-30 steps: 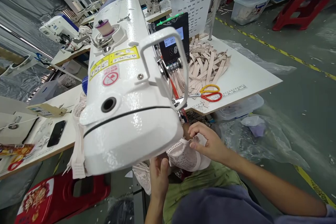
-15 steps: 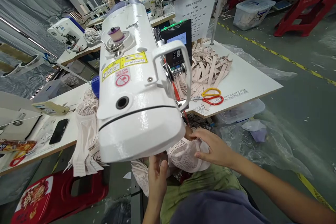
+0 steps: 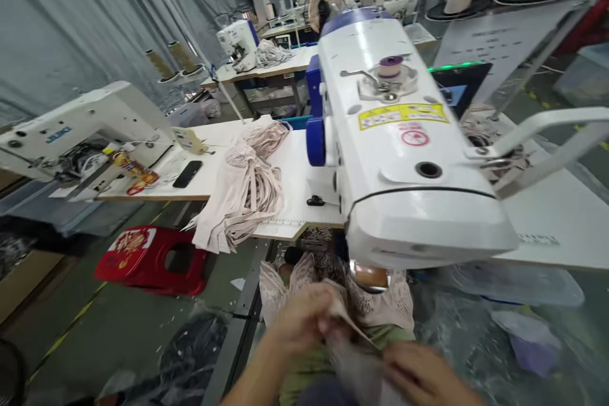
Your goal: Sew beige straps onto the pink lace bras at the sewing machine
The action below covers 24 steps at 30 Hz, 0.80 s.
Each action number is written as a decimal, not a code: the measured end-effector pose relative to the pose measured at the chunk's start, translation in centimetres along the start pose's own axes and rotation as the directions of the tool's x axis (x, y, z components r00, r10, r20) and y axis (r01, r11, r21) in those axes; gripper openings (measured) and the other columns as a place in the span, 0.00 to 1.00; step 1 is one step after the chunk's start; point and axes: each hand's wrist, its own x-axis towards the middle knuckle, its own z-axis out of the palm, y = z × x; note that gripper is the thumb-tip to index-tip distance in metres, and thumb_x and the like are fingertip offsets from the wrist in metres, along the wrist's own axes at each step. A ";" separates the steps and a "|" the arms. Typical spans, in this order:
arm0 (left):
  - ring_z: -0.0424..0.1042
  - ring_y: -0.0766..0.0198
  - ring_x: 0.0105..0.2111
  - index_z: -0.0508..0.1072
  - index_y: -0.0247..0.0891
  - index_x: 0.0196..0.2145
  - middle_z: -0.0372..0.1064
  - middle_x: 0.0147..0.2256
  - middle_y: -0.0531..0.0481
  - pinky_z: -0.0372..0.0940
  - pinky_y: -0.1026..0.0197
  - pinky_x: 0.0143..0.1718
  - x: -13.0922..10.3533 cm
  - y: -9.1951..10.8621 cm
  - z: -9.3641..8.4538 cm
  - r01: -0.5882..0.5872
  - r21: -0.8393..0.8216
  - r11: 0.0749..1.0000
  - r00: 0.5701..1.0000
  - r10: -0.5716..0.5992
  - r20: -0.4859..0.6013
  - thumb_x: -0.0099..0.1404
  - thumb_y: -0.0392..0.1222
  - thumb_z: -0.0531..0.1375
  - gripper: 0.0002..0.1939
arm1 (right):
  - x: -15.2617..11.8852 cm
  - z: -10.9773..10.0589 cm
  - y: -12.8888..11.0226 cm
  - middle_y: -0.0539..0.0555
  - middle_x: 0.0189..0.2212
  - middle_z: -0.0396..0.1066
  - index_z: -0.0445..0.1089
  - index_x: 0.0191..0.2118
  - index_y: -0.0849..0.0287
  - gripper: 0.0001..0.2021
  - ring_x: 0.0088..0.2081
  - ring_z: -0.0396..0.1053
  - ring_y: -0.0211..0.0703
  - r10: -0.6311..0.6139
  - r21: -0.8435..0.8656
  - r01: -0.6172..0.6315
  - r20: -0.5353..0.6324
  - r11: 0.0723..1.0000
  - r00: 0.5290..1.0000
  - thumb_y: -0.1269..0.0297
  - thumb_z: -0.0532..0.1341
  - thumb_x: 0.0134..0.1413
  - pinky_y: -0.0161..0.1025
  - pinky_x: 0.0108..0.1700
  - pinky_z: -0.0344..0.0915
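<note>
A pale pink lace bra (image 3: 394, 301) was held low over the lap, just in front of the white sewing machine (image 3: 428, 222), with its lace parts spread out under the machine's front end. Its edge was pinched between the thumb and fingers of the left hand (image 3: 304, 317). The cloth seemed to be pinched by the bent fingers of the right hand (image 3: 423, 368) too, but that hand was blurred, so its grip could not be told for sure. The cloth could be pulled crooked if it was tugged harder by one hand than by the other. The lace could be snagged or torn if it was caught on the shiny metal part (image 3: 368, 277) under the machine. The pile of pale pink pieces (image 3: 252, 193) could be tipped off the white table (image 3: 299, 184), because its ends were left hanging over the edge. In the picture from half a second before, the hands were held well apart, and the left palm was turned up, with its fingers partly hidden by the machine. Now both hands were brought lower and nearer each other. The view was also turned to the left, so more of the pile was shown.
</note>
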 end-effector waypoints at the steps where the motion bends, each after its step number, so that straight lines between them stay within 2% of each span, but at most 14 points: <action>1: 0.58 0.71 0.16 0.73 0.38 0.24 0.52 0.14 0.61 0.64 0.65 0.24 -0.3 1.1 -0.9 -0.062 -0.062 0.996 0.995 0.057 -0.080 0.51 0.60 0.70 0.22 | 0.0 -0.8 0.8 0.53 0.24 0.74 0.72 0.30 0.50 0.19 0.26 0.74 0.45 0.034 0.009 -0.034 -0.015 0.999 0.999 0.53 0.48 0.66 0.37 0.27 0.66; 3: 0.61 0.70 0.18 0.71 0.37 0.27 0.50 0.15 0.62 0.68 0.63 0.29 -1.1 3.5 -3.0 -0.191 -0.202 0.961 0.951 0.130 -0.281 0.59 0.50 0.67 0.14 | 0.0 -2.6 1.9 0.54 0.27 0.75 0.72 0.34 0.52 0.20 0.29 0.75 0.45 0.112 -0.015 -0.112 0.006 0.994 0.994 0.52 0.46 0.68 0.36 0.31 0.68; 6: 0.65 0.70 0.19 0.69 0.35 0.29 0.56 0.17 0.61 0.68 0.64 0.28 -2.1 7.1 -6.3 -0.441 -0.317 0.840 0.791 0.198 -0.579 0.69 0.34 0.57 0.09 | -0.4 -5.0 2.7 0.55 0.30 0.76 0.74 0.36 0.53 0.20 0.34 0.75 0.46 0.181 -0.106 -0.171 0.095 0.980 0.979 0.52 0.47 0.67 0.36 0.36 0.68; 8: 0.65 0.71 0.19 0.67 0.36 0.29 0.57 0.17 0.61 0.66 0.66 0.25 -2.8 8.8 -8.3 -0.568 -0.282 0.773 0.695 0.268 -0.667 0.71 0.32 0.52 0.12 | -0.6 -6.1 2.8 0.56 0.29 0.75 0.75 0.34 0.54 0.22 0.34 0.74 0.47 0.224 -0.129 -0.210 0.101 0.969 0.969 0.50 0.48 0.66 0.37 0.36 0.68; 11: 0.60 0.74 0.15 0.63 0.38 0.26 0.55 0.15 0.63 0.60 0.70 0.20 -3.9 10.4 -10.6 -0.686 -0.202 0.699 0.572 0.348 -0.743 0.72 0.34 0.52 0.14 | -0.9 -7.2 2.9 0.57 0.31 0.74 0.74 0.30 0.54 0.23 0.35 0.74 0.47 0.300 -0.035 -0.299 0.065 0.954 0.952 0.45 0.51 0.63 0.37 0.38 0.68; 14: 0.53 0.75 0.12 0.59 0.38 0.23 0.51 0.13 0.64 0.55 0.72 0.17 -5.0 11.7 -12.3 -0.716 -0.144 0.683 0.515 0.378 -0.770 0.71 0.36 0.54 0.17 | -1.5 -7.5 3.5 0.57 0.38 0.75 0.74 0.31 0.54 0.22 0.41 0.74 0.48 0.377 0.119 -0.376 0.018 0.919 0.926 0.43 0.54 0.59 0.38 0.44 0.69; 17: 0.47 0.76 0.11 0.57 0.38 0.22 0.48 0.12 0.65 0.51 0.73 0.15 -5.5 12.4 -12.9 -0.689 -0.105 0.717 0.517 0.385 -0.764 0.70 0.38 0.55 0.18 | -2.3 -6.7 5.0 0.54 0.30 0.74 0.74 0.34 0.55 0.23 0.35 0.72 0.47 0.481 0.261 -0.434 -0.153 0.862 0.863 0.39 0.56 0.55 0.38 0.39 0.70; 18: 0.45 0.76 0.10 0.57 0.38 0.22 0.46 0.12 0.65 0.48 0.74 0.14 -5.5 12.3 -12.8 -0.669 -0.094 0.738 0.529 0.383 -0.757 0.69 0.38 0.56 0.18 | -2.5 -6.1 5.6 0.53 0.28 0.73 0.73 0.36 0.55 0.24 0.32 0.72 0.46 0.521 0.309 -0.440 -0.267 0.843 0.811 0.38 0.57 0.53 0.38 0.36 0.70; 19: 0.43 0.76 0.10 0.57 0.38 0.21 0.44 0.12 0.66 0.46 0.74 0.14 -5.2 11.8 -12.3 -0.640 -0.084 0.764 0.548 0.377 -0.747 0.68 0.39 0.58 0.19 | -2.5 -5.5 6.0 0.53 0.27 0.73 0.72 0.39 0.56 0.25 0.31 0.71 0.46 0.555 0.350 -0.438 -0.396 0.828 0.732 0.37 0.58 0.52 0.37 0.34 0.69; 20: 0.42 0.76 0.11 0.57 0.38 0.21 0.43 0.12 0.66 0.44 0.73 0.13 -4.8 10.9 -11.5 -0.605 -0.077 0.793 0.572 0.365 -0.735 0.66 0.40 0.61 0.19 | -2.3 -4.7 6.2 0.54 0.28 0.73 0.71 0.41 0.56 0.26 0.31 0.71 0.46 0.568 0.371 -0.431 -0.510 0.823 0.646 0.37 0.58 0.51 0.37 0.34 0.69; 21: 0.41 0.76 0.11 0.58 0.38 0.20 0.43 0.12 0.66 0.42 0.73 0.13 -4.1 9.7 -10.4 -0.561 -0.073 0.825 0.603 0.346 -0.719 0.63 0.41 0.64 0.19 | -2.0 -4.0 6.2 0.55 0.30 0.74 0.71 0.41 0.56 0.25 0.32 0.71 0.46 0.561 0.366 -0.426 -0.579 0.828 0.592 0.38 0.59 0.51 0.38 0.34 0.69; 22: 0.41 0.76 0.11 0.59 0.38 0.19 0.44 0.12 0.66 0.41 0.72 0.13 -3.2 8.1 -9.1 -0.501 -0.065 0.863 0.645 0.323 -0.693 0.59 0.42 0.67 0.20 | -1.4 -3.2 5.9 0.56 0.31 0.75 0.71 0.40 0.56 0.24 0.32 0.72 0.47 0.540 0.340 -0.421 -0.586 0.841 0.604 0.39 0.59 0.52 0.38 0.35 0.69; 23: 0.43 0.76 0.12 0.61 0.38 0.19 0.47 0.12 0.65 0.42 0.71 0.14 -2.2 6.2 -7.5 -0.438 -0.060 0.897 0.690 0.293 -0.662 0.53 0.41 0.70 0.20 | -0.7 -2.5 5.4 0.56 0.32 0.75 0.71 0.38 0.57 0.22 0.33 0.72 0.47 0.509 0.305 -0.407 -0.537 0.861 0.673 0.41 0.59 0.53 0.38 0.36 0.69; 24: 0.43 0.76 0.13 0.65 0.37 0.19 0.47 0.12 0.65 0.41 0.70 0.14 -1.1 4.1 -5.9 -0.341 -0.032 0.939 0.753 0.253 -0.608 0.49 0.41 0.73 0.18 | 0.1 -1.8 4.8 0.57 0.33 0.76 0.72 0.36 0.57 0.21 0.33 0.72 0.47 0.469 0.276 -0.382 -0.433 0.882 0.769 0.42 0.58 0.54 0.39 0.37 0.69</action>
